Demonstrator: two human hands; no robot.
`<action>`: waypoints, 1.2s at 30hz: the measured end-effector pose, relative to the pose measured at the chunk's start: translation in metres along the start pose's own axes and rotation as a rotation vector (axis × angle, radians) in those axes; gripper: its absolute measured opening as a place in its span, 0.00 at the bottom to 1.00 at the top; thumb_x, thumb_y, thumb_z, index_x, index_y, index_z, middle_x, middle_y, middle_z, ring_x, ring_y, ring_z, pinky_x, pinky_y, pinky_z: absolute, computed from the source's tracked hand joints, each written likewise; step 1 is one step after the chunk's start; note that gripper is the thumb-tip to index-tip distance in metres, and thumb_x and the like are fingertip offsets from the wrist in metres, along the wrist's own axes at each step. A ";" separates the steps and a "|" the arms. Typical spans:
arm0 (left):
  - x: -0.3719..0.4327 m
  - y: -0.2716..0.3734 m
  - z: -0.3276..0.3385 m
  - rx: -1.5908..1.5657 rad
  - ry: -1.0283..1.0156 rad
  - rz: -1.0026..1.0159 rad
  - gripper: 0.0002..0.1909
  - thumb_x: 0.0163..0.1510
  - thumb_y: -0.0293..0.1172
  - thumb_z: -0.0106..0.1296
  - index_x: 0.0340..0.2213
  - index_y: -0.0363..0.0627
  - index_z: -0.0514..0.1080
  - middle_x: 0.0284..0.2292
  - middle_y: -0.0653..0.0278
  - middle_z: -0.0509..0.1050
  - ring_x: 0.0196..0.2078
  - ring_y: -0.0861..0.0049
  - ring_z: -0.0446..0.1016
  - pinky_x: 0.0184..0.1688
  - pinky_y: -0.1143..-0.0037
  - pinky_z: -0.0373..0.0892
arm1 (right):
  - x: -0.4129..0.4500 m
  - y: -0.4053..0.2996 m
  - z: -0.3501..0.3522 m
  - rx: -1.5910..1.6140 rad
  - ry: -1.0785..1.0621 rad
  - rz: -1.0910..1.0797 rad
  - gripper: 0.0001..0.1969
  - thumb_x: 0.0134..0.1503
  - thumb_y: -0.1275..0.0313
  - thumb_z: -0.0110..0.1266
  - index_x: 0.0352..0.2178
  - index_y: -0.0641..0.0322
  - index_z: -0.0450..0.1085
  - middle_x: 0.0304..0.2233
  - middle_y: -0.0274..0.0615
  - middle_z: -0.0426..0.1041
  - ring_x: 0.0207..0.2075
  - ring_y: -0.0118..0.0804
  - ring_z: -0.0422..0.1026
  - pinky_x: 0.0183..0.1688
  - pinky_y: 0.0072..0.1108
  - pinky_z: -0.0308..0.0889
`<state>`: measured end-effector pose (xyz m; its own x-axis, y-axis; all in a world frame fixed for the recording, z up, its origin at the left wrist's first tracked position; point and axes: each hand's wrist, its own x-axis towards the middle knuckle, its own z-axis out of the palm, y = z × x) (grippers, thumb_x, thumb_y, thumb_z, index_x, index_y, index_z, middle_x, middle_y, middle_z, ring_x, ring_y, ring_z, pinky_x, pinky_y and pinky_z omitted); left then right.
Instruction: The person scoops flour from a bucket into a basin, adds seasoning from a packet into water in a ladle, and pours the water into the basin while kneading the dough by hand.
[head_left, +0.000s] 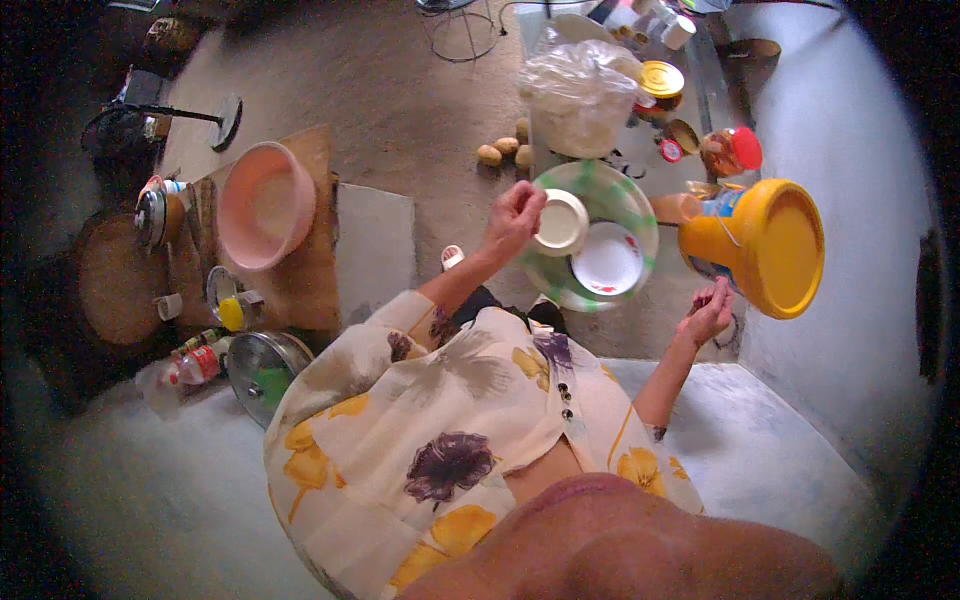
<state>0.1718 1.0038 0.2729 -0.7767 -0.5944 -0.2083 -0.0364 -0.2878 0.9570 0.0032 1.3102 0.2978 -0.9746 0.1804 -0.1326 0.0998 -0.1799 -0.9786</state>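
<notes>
My left hand (516, 217) pinches the rim of a small cream bowl (559, 223) at its left side. Beneath and around that bowl is a wide green-and-white basin (643, 199). A white enamel-look bowl (609, 259) with red marks sits inside the basin, close beside the cream one. My right hand (706, 313) is at the lower left of a yellow lidded bucket (784, 247). Its fingers are curled together and nothing shows in them; contact with the bucket is unclear.
Potatoes (490, 155) lie on the floor beyond the basin, near a plastic-wrapped container (581, 97). A red-lidded jar (731, 152) stands by the right wall. On the left are a pink basin (298, 202) on a board, a glass lid (259, 375) and plastic bottles (196, 365).
</notes>
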 end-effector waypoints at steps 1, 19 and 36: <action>-0.002 0.007 -0.042 0.007 -0.009 0.008 0.12 0.62 0.35 0.48 0.26 0.43 0.67 0.16 0.74 0.64 0.17 0.89 0.63 0.18 0.82 0.59 | -0.021 0.009 0.034 0.043 -0.035 0.005 0.09 0.60 0.68 0.54 0.25 0.56 0.65 0.15 0.23 0.53 0.16 0.19 0.51 0.18 0.14 0.49; -0.068 0.108 -0.416 -0.227 0.788 0.060 0.07 0.61 0.31 0.48 0.35 0.40 0.70 0.25 0.66 0.71 0.25 0.81 0.70 0.27 0.79 0.68 | -0.215 0.128 0.500 -0.440 -1.048 0.151 0.14 0.60 0.65 0.52 0.39 0.66 0.75 0.31 0.38 0.76 0.29 0.26 0.72 0.32 0.17 0.69; 0.324 0.180 -0.600 -0.980 1.065 0.399 0.17 0.63 0.39 0.45 0.22 0.44 0.65 0.17 0.64 0.66 0.19 0.75 0.67 0.22 0.74 0.65 | -0.121 0.261 1.000 -0.687 -1.656 0.353 0.15 0.63 0.61 0.48 0.36 0.64 0.72 0.28 0.36 0.74 0.26 0.25 0.71 0.28 0.20 0.68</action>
<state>0.2910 0.3088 0.2563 0.1905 -0.8817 -0.4316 0.8203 -0.0985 0.5633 -0.0529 0.2742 0.2160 -0.0213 -0.8841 -0.4669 -0.0403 0.4674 -0.8831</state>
